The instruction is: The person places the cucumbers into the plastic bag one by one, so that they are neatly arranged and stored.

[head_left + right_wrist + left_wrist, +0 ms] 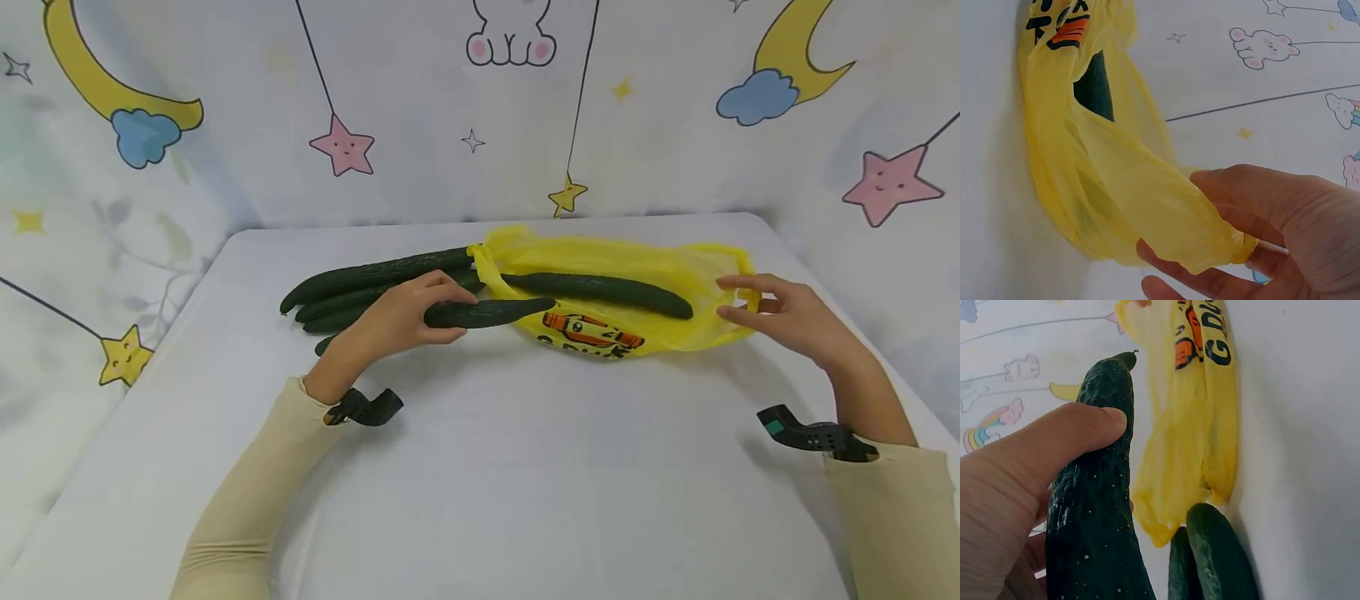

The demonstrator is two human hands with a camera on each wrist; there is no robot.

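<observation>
A dark green cucumber (487, 313) (1094, 506) is gripped by my left hand (408, 315) (1041, 456), thumb on one side and fingers behind it. Its narrow tip points right, just in front of the bag's left end. The yellow plastic bag (697, 333) (1172, 450) (1085, 206) lies on its side, printed in orange and black. Another cucumber (607, 290) (1094, 90) lies within the bag's opening. My right hand (795, 317) (1272, 231) holds the bag's right end, with the thin film between its thumb and fingers.
Several cucumbers (375, 271) (1219, 556) lie side by side at the back left, behind my left hand, their right ends against the bag. The white tabletop (525, 475) ends at a patterned cloth backdrop (420, 108) with moons and stars.
</observation>
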